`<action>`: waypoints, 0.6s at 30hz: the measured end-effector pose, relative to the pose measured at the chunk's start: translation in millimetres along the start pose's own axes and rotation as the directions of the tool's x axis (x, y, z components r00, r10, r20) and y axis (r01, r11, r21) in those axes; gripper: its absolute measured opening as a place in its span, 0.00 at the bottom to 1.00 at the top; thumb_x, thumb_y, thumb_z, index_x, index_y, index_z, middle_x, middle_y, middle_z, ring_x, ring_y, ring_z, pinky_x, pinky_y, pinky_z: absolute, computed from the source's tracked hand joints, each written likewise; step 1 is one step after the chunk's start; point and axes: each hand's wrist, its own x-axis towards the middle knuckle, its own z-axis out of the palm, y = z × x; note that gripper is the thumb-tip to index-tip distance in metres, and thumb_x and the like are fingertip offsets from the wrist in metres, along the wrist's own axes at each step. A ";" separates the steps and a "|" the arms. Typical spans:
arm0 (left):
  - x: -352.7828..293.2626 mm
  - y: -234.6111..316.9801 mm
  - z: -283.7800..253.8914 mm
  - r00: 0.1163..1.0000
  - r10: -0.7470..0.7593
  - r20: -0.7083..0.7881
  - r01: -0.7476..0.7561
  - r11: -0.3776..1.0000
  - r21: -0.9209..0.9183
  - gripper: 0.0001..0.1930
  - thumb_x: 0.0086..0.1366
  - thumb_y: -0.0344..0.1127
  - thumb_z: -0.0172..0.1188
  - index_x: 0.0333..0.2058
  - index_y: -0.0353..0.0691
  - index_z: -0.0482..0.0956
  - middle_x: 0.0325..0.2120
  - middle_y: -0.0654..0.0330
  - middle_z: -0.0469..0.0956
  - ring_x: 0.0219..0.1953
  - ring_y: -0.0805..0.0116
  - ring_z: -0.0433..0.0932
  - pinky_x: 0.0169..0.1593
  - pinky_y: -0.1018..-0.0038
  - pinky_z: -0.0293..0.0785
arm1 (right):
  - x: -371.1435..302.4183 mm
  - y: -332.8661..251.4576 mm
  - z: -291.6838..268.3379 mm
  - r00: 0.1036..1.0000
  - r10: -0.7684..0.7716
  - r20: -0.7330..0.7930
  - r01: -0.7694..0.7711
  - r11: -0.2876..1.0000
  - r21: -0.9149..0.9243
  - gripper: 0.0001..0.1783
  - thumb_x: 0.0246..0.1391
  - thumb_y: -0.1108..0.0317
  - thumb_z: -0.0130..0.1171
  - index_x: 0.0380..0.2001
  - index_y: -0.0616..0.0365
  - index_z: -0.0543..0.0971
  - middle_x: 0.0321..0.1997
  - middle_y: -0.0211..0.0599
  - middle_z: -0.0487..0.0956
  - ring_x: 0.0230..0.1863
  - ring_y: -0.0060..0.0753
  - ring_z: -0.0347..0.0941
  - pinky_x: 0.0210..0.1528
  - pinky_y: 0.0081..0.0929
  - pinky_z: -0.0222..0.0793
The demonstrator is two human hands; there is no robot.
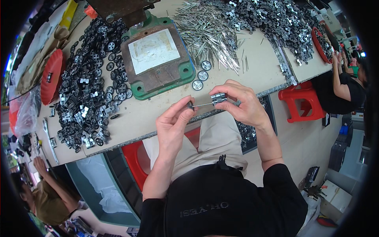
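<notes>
Black long-sleeved top pushed up the forearms, beige trousers, bare hands

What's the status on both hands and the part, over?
Left hand pinching small wheel on thin axle pin. Right hand gripping silver block at the pin's other end. Nothing between the hands.

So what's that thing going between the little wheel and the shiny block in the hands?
In the head view a thin metal pin spans the gap. It joins the small wheel pinched by the left hand to the silver block held by the right hand.
</notes>
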 end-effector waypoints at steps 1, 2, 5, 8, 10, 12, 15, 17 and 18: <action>0.2 0.9 0.3 0.999 -0.048 -0.009 0.048 0.996 -0.069 0.15 0.59 0.23 0.56 0.46 0.31 0.73 0.40 0.54 0.75 0.40 0.68 0.77 0.46 0.75 0.73 | 0.0 3.4 3.6 0.997 -0.065 -0.043 0.064 0.998 -0.028 0.17 0.43 0.72 0.62 0.40 0.58 0.76 0.29 0.33 0.74 0.26 0.25 0.67 0.27 0.23 0.62; 0.4 1.5 0.6 0.995 -0.097 -0.014 0.094 0.986 -0.138 0.15 0.58 0.21 0.56 0.46 0.31 0.73 0.39 0.56 0.75 0.39 0.71 0.76 0.45 0.78 0.72 | -0.4 6.6 6.9 0.988 -0.132 -0.083 0.127 0.990 -0.058 0.16 0.43 0.73 0.62 0.39 0.58 0.76 0.28 0.33 0.73 0.26 0.24 0.67 0.27 0.22 0.62; -2.2 -1.7 1.5 0.999 0.024 -0.025 -0.025 0.999 -0.047 0.15 0.57 0.21 0.56 0.46 0.31 0.74 0.39 0.55 0.75 0.39 0.70 0.77 0.45 0.77 0.73 | -7.1 10.1 17.5 0.977 0.210 -0.022 -0.169 0.839 0.516 0.16 0.44 0.76 0.60 0.40 0.58 0.75 0.27 0.29 0.72 0.26 0.19 0.66 0.28 0.19 0.61; -3.7 -5.0 -1.5 0.999 0.024 -0.031 -0.025 0.999 -0.033 0.16 0.58 0.24 0.57 0.46 0.31 0.73 0.40 0.52 0.76 0.39 0.65 0.77 0.43 0.72 0.76 | -5.4 2.3 14.0 0.990 0.088 -0.111 -0.085 0.996 0.037 0.15 0.45 0.77 0.59 0.40 0.59 0.75 0.28 0.25 0.72 0.27 0.12 0.65 0.29 0.15 0.62; -4.7 -3.9 -1.8 0.999 0.019 -0.032 -0.019 1.000 0.003 0.15 0.57 0.22 0.57 0.45 0.31 0.74 0.40 0.53 0.76 0.39 0.67 0.77 0.43 0.75 0.75 | -5.5 0.8 12.0 0.986 0.152 -0.064 -0.138 0.974 0.178 0.15 0.46 0.78 0.59 0.40 0.59 0.75 0.29 0.25 0.73 0.27 0.12 0.65 0.30 0.15 0.62; -6.6 -1.7 -1.0 0.999 0.015 -0.031 -0.014 0.999 0.040 0.15 0.56 0.20 0.57 0.44 0.30 0.74 0.39 0.54 0.76 0.39 0.68 0.77 0.43 0.77 0.74 | -4.7 4.5 12.3 0.978 0.207 -0.010 -0.194 0.929 0.314 0.15 0.46 0.78 0.59 0.40 0.59 0.75 0.29 0.26 0.73 0.27 0.12 0.65 0.30 0.15 0.63; -8.9 3.8 3.0 0.961 0.273 0.038 -0.264 0.872 0.412 0.15 0.56 0.21 0.58 0.44 0.29 0.74 0.38 0.53 0.77 0.39 0.68 0.77 0.41 0.78 0.75 | -1.8 14.3 15.2 0.949 0.290 0.122 -0.296 0.698 0.652 0.15 0.43 0.78 0.60 0.38 0.59 0.76 0.29 0.30 0.74 0.27 0.22 0.68 0.32 0.20 0.65; -6.9 5.5 4.7 0.994 -0.111 0.008 0.110 0.991 0.082 0.16 0.56 0.23 0.59 0.45 0.31 0.75 0.34 0.54 0.79 0.33 0.73 0.77 0.33 0.82 0.72 | 0.3 13.5 14.6 0.986 -0.162 -0.037 0.165 0.982 0.087 0.16 0.40 0.78 0.60 0.37 0.60 0.77 0.29 0.33 0.75 0.29 0.31 0.69 0.33 0.26 0.66; -6.9 2.9 4.5 0.994 -0.110 0.006 0.109 0.991 0.082 0.16 0.56 0.23 0.59 0.45 0.31 0.75 0.34 0.54 0.79 0.33 0.73 0.77 0.33 0.82 0.72 | 1.2 12.0 17.6 0.986 -0.164 -0.035 0.166 0.982 0.088 0.16 0.40 0.78 0.60 0.37 0.60 0.77 0.29 0.33 0.75 0.29 0.31 0.69 0.33 0.26 0.66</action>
